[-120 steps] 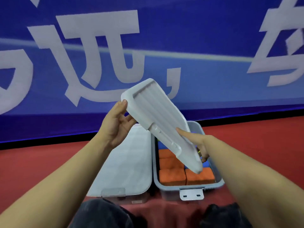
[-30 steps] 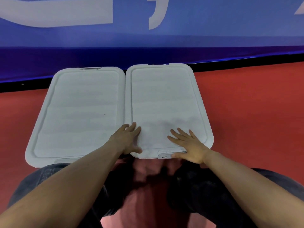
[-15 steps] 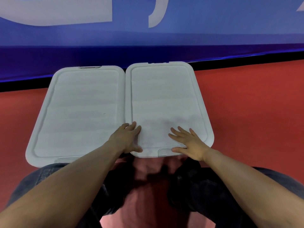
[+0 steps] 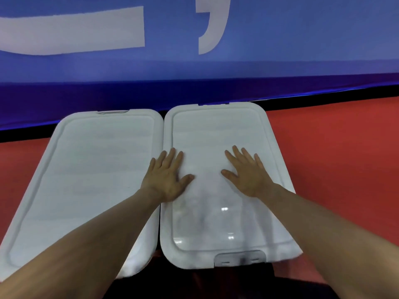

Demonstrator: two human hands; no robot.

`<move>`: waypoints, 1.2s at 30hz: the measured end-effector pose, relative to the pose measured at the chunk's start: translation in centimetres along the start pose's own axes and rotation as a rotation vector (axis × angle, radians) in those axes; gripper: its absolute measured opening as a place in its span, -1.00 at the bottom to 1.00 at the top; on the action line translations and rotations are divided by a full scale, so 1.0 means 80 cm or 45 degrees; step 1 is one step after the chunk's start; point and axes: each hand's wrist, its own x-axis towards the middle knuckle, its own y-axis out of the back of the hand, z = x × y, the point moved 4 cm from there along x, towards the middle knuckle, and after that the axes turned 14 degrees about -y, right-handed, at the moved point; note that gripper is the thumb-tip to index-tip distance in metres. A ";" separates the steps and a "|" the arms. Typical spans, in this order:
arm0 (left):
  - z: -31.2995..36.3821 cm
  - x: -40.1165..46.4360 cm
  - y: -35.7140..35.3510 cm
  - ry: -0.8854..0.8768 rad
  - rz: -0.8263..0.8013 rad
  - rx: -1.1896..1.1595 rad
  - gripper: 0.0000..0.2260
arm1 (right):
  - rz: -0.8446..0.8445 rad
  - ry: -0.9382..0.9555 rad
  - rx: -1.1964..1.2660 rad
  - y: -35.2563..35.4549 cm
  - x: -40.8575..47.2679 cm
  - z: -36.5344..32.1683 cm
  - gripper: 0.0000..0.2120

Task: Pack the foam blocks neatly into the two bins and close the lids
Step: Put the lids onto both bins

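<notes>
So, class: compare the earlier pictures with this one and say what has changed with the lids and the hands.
The right lid, held tilted above its open bin four seconds ago, now lies flat on it. Both hands, left and right, slid from its near edge to its middle, fingers straight. The left lid stayed shut.

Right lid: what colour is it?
White, faintly ribbed right lid; the head view shows it.

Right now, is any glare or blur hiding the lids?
Head view: small bright glare spots on the right lid near its latch; near corners of both lids, the left lid included, look smeared; the straight banner edge bows from wide-angle distortion.
</notes>
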 end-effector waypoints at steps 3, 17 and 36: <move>-0.031 0.047 0.007 -0.003 0.072 0.113 -0.25 | 0.059 -0.029 -0.069 0.019 0.081 -0.010 -0.31; -0.087 0.130 0.008 0.089 0.261 0.119 -0.33 | 0.239 -0.056 -0.214 0.074 0.320 -0.080 -0.21; -0.089 0.131 0.007 0.088 0.270 0.103 -0.33 | 0.638 0.052 0.139 0.071 0.308 -0.085 -0.40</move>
